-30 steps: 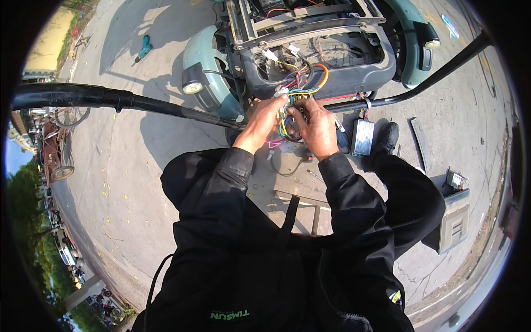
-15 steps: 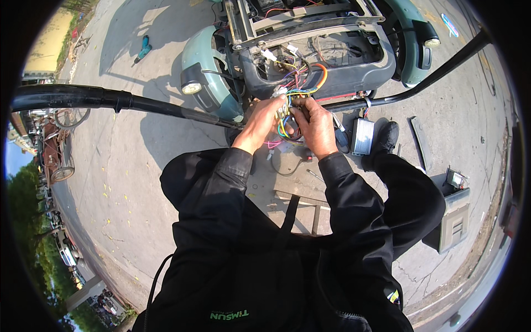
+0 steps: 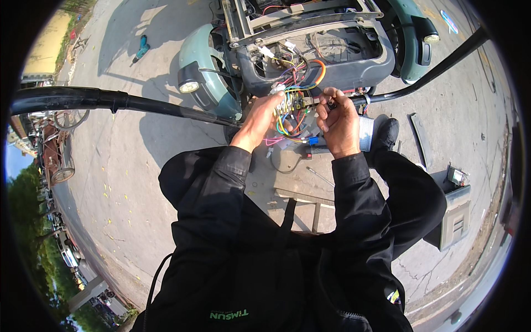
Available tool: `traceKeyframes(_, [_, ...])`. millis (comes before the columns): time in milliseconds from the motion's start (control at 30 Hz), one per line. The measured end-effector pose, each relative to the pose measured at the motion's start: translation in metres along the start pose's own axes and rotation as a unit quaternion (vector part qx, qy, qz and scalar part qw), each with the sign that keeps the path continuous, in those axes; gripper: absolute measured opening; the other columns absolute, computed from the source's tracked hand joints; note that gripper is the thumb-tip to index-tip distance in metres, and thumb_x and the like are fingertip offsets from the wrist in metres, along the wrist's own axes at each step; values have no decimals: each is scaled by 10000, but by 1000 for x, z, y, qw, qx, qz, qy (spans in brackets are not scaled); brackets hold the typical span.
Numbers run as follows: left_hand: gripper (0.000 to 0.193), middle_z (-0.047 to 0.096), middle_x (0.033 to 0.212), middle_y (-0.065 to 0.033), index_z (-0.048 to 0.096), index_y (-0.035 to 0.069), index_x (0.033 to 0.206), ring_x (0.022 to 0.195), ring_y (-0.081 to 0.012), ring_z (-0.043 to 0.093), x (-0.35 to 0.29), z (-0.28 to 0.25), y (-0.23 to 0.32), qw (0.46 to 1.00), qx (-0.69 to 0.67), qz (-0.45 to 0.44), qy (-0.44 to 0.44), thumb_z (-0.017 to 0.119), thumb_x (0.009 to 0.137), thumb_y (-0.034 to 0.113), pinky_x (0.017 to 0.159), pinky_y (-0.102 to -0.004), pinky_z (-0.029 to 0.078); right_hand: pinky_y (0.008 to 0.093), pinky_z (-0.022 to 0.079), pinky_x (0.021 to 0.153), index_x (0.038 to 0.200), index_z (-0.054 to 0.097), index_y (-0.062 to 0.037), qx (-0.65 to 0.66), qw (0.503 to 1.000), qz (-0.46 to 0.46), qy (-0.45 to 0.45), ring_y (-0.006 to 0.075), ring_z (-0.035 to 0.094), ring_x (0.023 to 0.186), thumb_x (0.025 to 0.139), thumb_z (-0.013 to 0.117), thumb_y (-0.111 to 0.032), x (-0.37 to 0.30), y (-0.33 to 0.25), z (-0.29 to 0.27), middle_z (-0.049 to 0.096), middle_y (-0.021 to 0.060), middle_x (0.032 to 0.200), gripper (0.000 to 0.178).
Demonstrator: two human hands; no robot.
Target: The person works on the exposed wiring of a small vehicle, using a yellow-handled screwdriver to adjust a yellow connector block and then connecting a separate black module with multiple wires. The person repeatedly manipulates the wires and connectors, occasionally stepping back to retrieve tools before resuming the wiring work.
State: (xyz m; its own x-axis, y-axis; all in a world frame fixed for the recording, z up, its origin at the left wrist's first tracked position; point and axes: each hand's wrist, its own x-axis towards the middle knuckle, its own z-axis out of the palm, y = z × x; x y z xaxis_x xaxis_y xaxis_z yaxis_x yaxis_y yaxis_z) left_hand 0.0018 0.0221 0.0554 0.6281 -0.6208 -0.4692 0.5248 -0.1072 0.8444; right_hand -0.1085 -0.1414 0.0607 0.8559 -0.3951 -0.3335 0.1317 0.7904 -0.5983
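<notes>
My left hand (image 3: pixel 259 123) is closed on a bundle of coloured wires (image 3: pixel 287 121) with several connectors, below the front of a small vehicle. My right hand (image 3: pixel 340 123) is apart from the bundle, to its right, with its fingers curled in. Something small and dark shows between its fingertips, too small to name. A blue connector (image 3: pixel 313 140) hangs at the bundle's lower right. Pink wires (image 3: pixel 272 141) stick out at its lower left. An orange sleeved cable (image 3: pixel 320 72) loops up into the vehicle's dark front tray (image 3: pixel 263 83).
A black bar (image 3: pixel 166 110) crosses before me. Green fenders (image 3: pixel 203 72) flank the tray. A finned metal box (image 3: pixel 365 133) lies by my right shoe (image 3: pixel 389 134). Below my hands stands a wooden stool (image 3: pixel 301 185). A teal power drill (image 3: pixel 142 50) lies far left, a grey case (image 3: pixel 455 220) at right.
My right hand has drawn away from the wires to the right, its fingers curled. The blue connector and more of the bundle now show. My left hand stays on the wires.
</notes>
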Motion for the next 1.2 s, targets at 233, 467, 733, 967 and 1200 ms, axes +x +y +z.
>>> traceKeyframes(233, [427,703,912,-52,655,21,1134,694,-122,685,3,-6,0,997,75,-9,24,493,1030,402,541,-259,540,445,534,641,954,655,-14,-646,733,-210,31,385,682,731,863,716,-178,8,30,17,690,207,796,197])
traceKeyframes(467, [407,675,912,-60,658,-9,1131,641,-132,659,-1,-2,1,1000,8,2,3,509,1028,355,525,-264,548,462,547,670,987,642,-69,-715,634,-291,-47,378,686,775,885,686,-202,20,37,0,697,175,880,173])
traceKeyframes(733, [414,686,900,-72,650,-19,1127,597,-166,659,1,-3,2,1000,9,-20,2,512,1026,357,525,-282,548,447,546,634,989,648,-70,-674,684,-269,-71,364,684,731,878,694,-193,20,27,-1,698,165,853,172])
traceKeyframes(967, [428,689,905,-68,657,-19,1122,604,-168,662,1,-2,1,1000,6,-10,10,511,1024,372,527,-278,545,452,537,616,987,644,-68,-673,665,-317,-59,375,687,713,887,704,-189,24,34,-4,687,169,761,168])
traceKeyframes(1200, [431,695,932,-64,641,-6,1155,676,-163,685,3,-6,0,1000,11,-6,-6,505,1032,384,566,-297,581,457,539,614,976,642,-67,-620,750,-225,-50,390,681,705,896,694,-189,19,33,-1,684,173,751,155])
